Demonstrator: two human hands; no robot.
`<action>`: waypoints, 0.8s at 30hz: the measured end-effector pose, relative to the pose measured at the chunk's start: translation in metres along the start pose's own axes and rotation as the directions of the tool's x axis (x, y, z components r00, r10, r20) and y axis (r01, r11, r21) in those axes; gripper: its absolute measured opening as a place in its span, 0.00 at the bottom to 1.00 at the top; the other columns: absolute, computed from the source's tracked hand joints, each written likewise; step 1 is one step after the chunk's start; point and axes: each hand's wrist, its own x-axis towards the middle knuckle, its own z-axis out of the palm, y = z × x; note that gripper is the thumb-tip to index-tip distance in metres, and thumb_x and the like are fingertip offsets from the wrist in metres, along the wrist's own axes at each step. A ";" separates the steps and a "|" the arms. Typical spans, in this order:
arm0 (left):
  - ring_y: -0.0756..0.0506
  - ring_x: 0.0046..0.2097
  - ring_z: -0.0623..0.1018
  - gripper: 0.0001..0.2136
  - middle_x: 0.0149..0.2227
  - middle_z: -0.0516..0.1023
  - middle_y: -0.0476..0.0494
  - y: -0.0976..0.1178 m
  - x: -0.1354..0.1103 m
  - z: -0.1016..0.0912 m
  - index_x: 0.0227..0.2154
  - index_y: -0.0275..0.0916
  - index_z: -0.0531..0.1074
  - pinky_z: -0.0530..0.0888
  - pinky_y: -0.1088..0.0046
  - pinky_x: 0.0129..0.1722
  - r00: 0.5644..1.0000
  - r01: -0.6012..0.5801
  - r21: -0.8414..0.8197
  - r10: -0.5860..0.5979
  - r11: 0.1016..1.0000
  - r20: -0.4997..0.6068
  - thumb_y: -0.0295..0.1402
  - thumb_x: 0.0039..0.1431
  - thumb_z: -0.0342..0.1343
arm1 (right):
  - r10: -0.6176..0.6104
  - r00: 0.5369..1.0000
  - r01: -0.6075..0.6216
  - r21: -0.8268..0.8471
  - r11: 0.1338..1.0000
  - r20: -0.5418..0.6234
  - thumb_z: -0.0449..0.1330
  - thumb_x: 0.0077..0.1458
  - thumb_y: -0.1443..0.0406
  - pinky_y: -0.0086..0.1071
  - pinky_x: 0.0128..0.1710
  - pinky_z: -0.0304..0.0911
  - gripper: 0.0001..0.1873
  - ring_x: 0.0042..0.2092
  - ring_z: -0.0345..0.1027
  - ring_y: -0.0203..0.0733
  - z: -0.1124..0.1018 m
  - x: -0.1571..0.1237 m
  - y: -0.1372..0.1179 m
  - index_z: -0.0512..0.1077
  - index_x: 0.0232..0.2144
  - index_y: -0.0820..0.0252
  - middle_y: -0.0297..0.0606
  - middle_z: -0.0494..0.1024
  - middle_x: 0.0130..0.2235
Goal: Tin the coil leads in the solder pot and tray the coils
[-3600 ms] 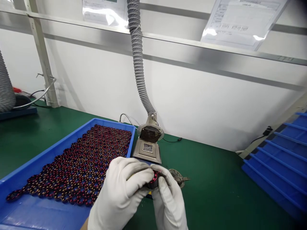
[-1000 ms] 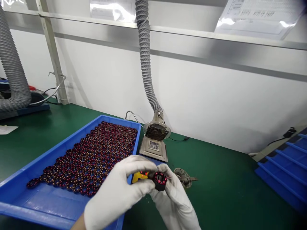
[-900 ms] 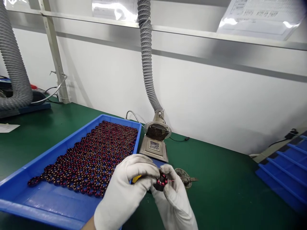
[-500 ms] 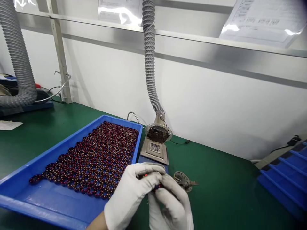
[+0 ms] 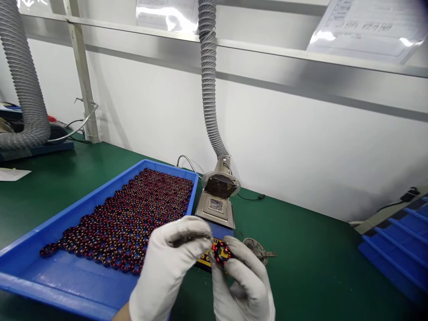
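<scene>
Far left, a fat grey duct [image 5: 26, 89] sweeps down beside a post, with a paper slip [image 5: 15, 174] lying on the green bench below. Next comes the big blue tray [image 5: 63, 281], crowded with dark rings [image 5: 133, 218] flecked red and gold, and one ring sits out at the near-left end of the pack. Over the tray's right side reaches the white-gloved left hand [image 5: 167, 263] — fingers bent toward the thumb, tips nearly together, right up against the action (whether they pinch anything fine, one cannot tell). Behind it stands a metal-topped unit [image 5: 214, 208], a ribbed hose [image 5: 209, 80] dropping to the hood above it, a yellow panel [image 5: 203, 262] showing low between the gloves. And there's the black-and-red ring [image 5: 221, 252], held up in front of that panel, its open face toward the viewer! The right hand [image 5: 245, 278] has it — thumb and fingers closed on its edge, the other fingers curled in. Just beyond lies a round, handled disc [image 5: 255, 248], flat on the bench; far right, ridged blue trays [image 5: 397, 245].
</scene>
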 end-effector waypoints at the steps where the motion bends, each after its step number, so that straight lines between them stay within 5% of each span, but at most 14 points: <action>1: 0.51 0.33 0.79 0.06 0.31 0.82 0.52 0.001 0.000 -0.002 0.27 0.44 0.80 0.75 0.83 0.36 1.000 -0.013 -0.021 0.013 1.000 0.001 0.27 0.45 0.67 | 0.017 1.000 -0.017 0.012 1.000 0.015 0.61 0.46 0.77 0.39 0.42 0.71 0.22 0.44 0.72 0.43 -0.001 0.000 -0.001 0.70 0.40 0.47 0.34 0.73 0.43; 6: 0.49 0.39 0.79 0.12 0.36 0.82 0.48 0.009 0.004 -0.002 0.35 0.42 0.79 0.74 0.82 0.37 0.972 0.195 0.045 -0.199 0.980 0.125 0.25 0.45 0.67 | 0.077 0.996 -0.079 0.046 0.996 0.055 0.62 0.45 0.79 0.41 0.43 0.71 0.26 0.46 0.71 0.44 -0.002 0.001 -0.005 0.69 0.41 0.44 0.33 0.73 0.44; 12: 0.51 0.34 0.79 0.08 0.31 0.81 0.49 0.001 0.006 0.002 0.31 0.39 0.79 0.74 0.84 0.35 0.967 0.248 0.029 -0.249 0.968 0.055 0.25 0.45 0.67 | 0.087 0.995 -0.090 0.059 0.994 0.055 0.62 0.46 0.78 0.41 0.44 0.70 0.24 0.46 0.71 0.43 0.000 0.000 -0.007 0.70 0.41 0.45 0.33 0.74 0.44; 18: 0.52 0.39 0.79 0.11 0.35 0.82 0.51 0.001 0.012 -0.008 0.36 0.44 0.78 0.73 0.84 0.41 0.978 0.041 0.019 -0.036 0.999 -0.208 0.36 0.48 0.67 | 0.201 0.973 -0.219 0.186 0.958 0.111 0.63 0.45 0.79 0.32 0.41 0.72 0.22 0.44 0.72 0.39 -0.005 0.006 -0.005 0.70 0.39 0.50 0.36 0.75 0.43; 21: 0.51 0.39 0.79 0.09 0.36 0.82 0.52 0.005 0.007 -0.025 0.36 0.48 0.78 0.74 0.83 0.41 0.983 0.034 0.316 0.025 0.948 -0.181 0.38 0.50 0.65 | 0.333 0.918 -0.378 0.228 0.897 0.215 0.64 0.45 0.76 0.29 0.39 0.73 0.19 0.43 0.74 0.39 -0.014 0.017 0.004 0.71 0.38 0.51 0.36 0.78 0.41; 24: 0.48 0.38 0.80 0.06 0.35 0.82 0.53 -0.003 -0.008 -0.058 0.33 0.52 0.79 0.74 0.81 0.41 0.984 -0.180 0.737 0.122 0.651 0.133 0.35 0.50 0.64 | 0.515 0.765 -0.598 0.127 0.792 0.387 0.66 0.45 0.70 0.30 0.39 0.72 0.11 0.39 0.75 0.41 -0.021 0.041 0.026 0.75 0.34 0.55 0.37 0.81 0.37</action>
